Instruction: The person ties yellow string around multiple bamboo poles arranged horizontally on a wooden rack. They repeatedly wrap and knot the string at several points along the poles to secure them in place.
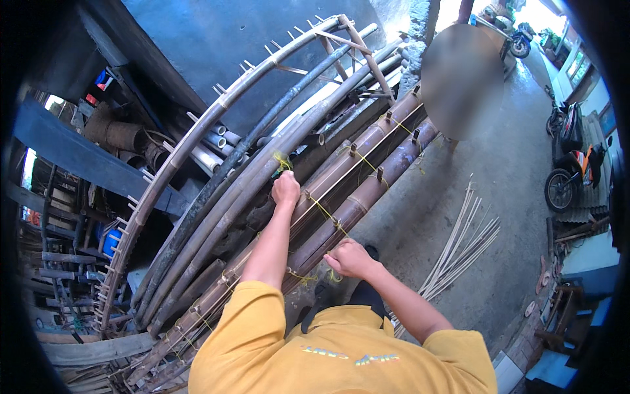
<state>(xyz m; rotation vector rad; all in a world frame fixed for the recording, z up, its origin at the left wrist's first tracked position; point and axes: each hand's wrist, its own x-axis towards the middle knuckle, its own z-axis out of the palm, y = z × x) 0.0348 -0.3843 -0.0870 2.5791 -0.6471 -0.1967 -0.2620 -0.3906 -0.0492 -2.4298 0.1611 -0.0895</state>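
Note:
Two thick brown bamboo poles (351,207) run side by side in front of me, slanting from lower left to upper right. Short wooden pegs (380,174) stand up along them, and a yellow-green cord (321,209) is wound around and across both. My left hand (286,188) is a fist at the far side of the poles, with a bunch of the cord sticking out above it. At the near side, my right hand (351,257) is closed on the cord, and a loose loop hangs below it. The exact grip of the fingers is hidden in both hands.
A curved bamboo ladder-like frame (223,102) with pegs leans behind, over a stack of long poles (262,164). Thin split sticks (459,240) lie on the concrete floor (420,217) to the right. A motorcycle (569,177) is parked at far right. A blurred patch covers the upper right.

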